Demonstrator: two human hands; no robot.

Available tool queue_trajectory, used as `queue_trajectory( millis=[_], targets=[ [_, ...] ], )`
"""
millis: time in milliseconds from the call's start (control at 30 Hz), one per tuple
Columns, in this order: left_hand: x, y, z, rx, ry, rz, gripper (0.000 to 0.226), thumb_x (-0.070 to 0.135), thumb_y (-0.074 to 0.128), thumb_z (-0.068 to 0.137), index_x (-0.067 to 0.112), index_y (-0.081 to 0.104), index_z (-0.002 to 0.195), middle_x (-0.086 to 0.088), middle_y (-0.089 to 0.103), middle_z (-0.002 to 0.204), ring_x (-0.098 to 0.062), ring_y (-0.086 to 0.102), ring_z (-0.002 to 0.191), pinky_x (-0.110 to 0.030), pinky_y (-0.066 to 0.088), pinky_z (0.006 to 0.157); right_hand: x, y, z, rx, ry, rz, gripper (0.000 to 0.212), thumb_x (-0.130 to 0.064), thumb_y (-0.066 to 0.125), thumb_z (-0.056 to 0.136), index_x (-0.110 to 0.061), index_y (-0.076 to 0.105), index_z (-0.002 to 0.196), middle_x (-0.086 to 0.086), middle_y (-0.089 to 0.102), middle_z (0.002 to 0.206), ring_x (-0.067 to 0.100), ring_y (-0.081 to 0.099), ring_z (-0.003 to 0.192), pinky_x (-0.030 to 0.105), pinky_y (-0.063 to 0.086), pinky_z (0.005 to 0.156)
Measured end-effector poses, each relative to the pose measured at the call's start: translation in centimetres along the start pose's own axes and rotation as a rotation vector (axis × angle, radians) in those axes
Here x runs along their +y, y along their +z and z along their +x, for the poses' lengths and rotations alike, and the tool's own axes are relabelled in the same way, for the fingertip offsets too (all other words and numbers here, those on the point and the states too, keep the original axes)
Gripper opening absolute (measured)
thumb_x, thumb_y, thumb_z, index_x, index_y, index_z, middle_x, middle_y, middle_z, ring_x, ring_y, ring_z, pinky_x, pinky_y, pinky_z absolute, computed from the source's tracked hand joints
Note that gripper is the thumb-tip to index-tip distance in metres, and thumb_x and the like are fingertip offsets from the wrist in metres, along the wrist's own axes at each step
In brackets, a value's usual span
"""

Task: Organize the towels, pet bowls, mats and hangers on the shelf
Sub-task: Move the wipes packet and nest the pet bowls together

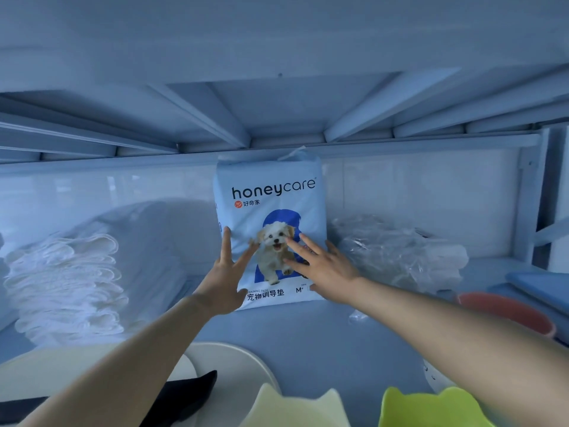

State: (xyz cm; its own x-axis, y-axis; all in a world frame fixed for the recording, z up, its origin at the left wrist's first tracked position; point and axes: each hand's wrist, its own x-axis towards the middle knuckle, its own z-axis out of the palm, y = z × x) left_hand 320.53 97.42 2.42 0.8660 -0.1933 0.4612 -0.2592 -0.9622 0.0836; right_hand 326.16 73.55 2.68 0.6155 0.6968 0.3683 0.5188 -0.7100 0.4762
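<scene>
Nearest us, two cat-eared pet bowls, cream (295, 408) and green (431, 408), both cut off below. Our left hand (226, 277) and right hand (320, 268), fingers spread, press flat on one upright pad pack (271, 192) reading "honeycare", "M+", mid-shelf (308, 331). One white towel stack (64, 285) sits left; right, a clear-wrapped bundle (400, 254) we cannot identify.

The shelf (308, 328) carries stacked white towels (64, 288), an upright pad pack (271, 217) and plastic-wrapped goods (397, 254).

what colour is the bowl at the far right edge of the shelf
Reddish-orange bowl, seen in the head view.
</scene>
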Motion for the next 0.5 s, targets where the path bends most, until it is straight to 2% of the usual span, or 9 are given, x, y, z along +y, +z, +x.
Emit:
queue_trajectory(
  millis=[100, 200, 267, 300, 333, 367, 400, 433, 500],
  targets=[
    [0.2, 0.0, 1.2, -0.076, -0.01, 0.059, 0.102, 0.011, 0.064, 0.08, 0.046, -0.007, 0.143, 0.007, -0.06, 0.126, -0.011, 0.047, 0.055, -0.012, 0.029, 0.044, 0.1, 0.1, 0.1, -0.028, 0.041, 0.029, 0.073, -0.016, 0.062, 0.086, -0.029, 0.021, 0.144, -0.001, -0.017, 0.156, 0.026, -0.012, 0.144, 0.057, 0.024, 0.108],
    [0.4, -0.2, 1.9, -0.12, 0.005, 0.127, 0.102, 0.012, 0.064, 0.079, 0.047, -0.009, 0.142, 0.004, -0.062, 0.122, -0.014, 0.048, 0.051, -0.013, 0.029, 0.045, 0.4, 0.2, -0.1, -0.068, 0.081, 0.008, 0.074, -0.014, 0.061, 0.086, -0.028, 0.019, 0.145, 0.0, -0.022, 0.155, 0.029, -0.007, 0.144, 0.054, 0.027, 0.106],
    [0.3, -0.1, 1.7, -0.121, 0.014, 0.209, 0.102, 0.011, 0.061, 0.079, 0.047, -0.01, 0.142, -0.002, -0.062, 0.123, -0.018, 0.055, 0.058, -0.016, 0.036, 0.047, 0.2, 0.2, -0.3, -0.082, 0.08, -0.053, 0.072, -0.011, 0.059, 0.085, -0.025, 0.021, 0.144, 0.003, -0.025, 0.154, 0.03, -0.003, 0.144, 0.054, 0.032, 0.103],
    [0.2, -0.1, 1.5, -0.1, 0.013, 0.262, 0.099, 0.008, 0.058, 0.08, 0.047, -0.008, 0.143, -0.004, -0.059, 0.126, -0.02, 0.061, 0.07, -0.018, 0.042, 0.049, 0.1, 0.2, -0.4, -0.082, 0.078, -0.073, 0.071, -0.008, 0.058, 0.084, -0.023, 0.022, 0.143, 0.004, -0.025, 0.154, 0.031, -0.001, 0.144, 0.052, 0.034, 0.102],
    [0.2, 0.0, 1.2, -0.066, 0.01, 0.322, 0.096, 0.005, 0.053, 0.081, 0.046, -0.005, 0.144, -0.006, -0.056, 0.131, -0.025, 0.061, 0.095, -0.02, 0.048, 0.055, -0.1, 0.1, -0.5, -0.084, 0.079, -0.081, 0.071, -0.006, 0.057, 0.083, -0.021, 0.023, 0.143, 0.006, -0.024, 0.154, 0.031, 0.0, 0.143, 0.051, 0.035, 0.1],
    [0.1, 0.2, 1.0, -0.025, 0.018, 0.391, 0.092, 0.003, 0.048, 0.081, 0.045, -0.003, 0.145, -0.006, -0.052, 0.136, -0.031, 0.045, 0.124, -0.021, 0.052, 0.067, -0.3, 0.0, -0.5, -0.088, 0.078, -0.08, 0.071, -0.004, 0.057, 0.081, -0.02, 0.024, 0.142, 0.006, -0.021, 0.154, 0.032, 0.002, 0.143, 0.049, 0.036, 0.099],
    [0.1, 0.4, 0.7, 0.012, 0.045, 0.466, 0.088, 0.003, 0.045, 0.082, 0.043, -0.001, 0.146, -0.005, -0.049, 0.138, -0.034, 0.018, 0.14, -0.026, 0.051, 0.085, -0.6, 0.0, -0.5, -0.094, 0.071, -0.08, 0.07, -0.003, 0.057, 0.08, -0.017, 0.026, 0.141, 0.007, -0.017, 0.155, 0.033, 0.004, 0.142, 0.048, 0.037, 0.098],
    [0.2, 0.7, 0.6, 0.032, 0.087, 0.528, 0.084, 0.006, 0.043, 0.084, 0.041, 0.001, 0.147, -0.004, -0.048, 0.139, -0.035, -0.003, 0.143, -0.031, 0.042, 0.101, -0.8, 0.0, -0.5, -0.098, 0.062, -0.084, 0.07, -0.003, 0.057, 0.079, -0.015, 0.026, 0.141, 0.006, -0.014, 0.155, 0.034, 0.006, 0.141, 0.047, 0.038, 0.097],
    [0.6, 1.5, 0.7, 0.016, 0.138, 0.572, 0.074, 0.017, 0.043, 0.089, 0.039, 0.002, 0.148, -0.002, -0.042, 0.143, -0.033, -0.019, 0.141, -0.036, 0.026, 0.113, -0.9, 0.2, -0.6, -0.106, 0.051, -0.103, 0.071, -0.005, 0.055, 0.08, -0.014, 0.022, 0.143, 0.004, -0.011, 0.154, 0.034, 0.004, 0.14, 0.045, 0.038, 0.097]
  ],
)
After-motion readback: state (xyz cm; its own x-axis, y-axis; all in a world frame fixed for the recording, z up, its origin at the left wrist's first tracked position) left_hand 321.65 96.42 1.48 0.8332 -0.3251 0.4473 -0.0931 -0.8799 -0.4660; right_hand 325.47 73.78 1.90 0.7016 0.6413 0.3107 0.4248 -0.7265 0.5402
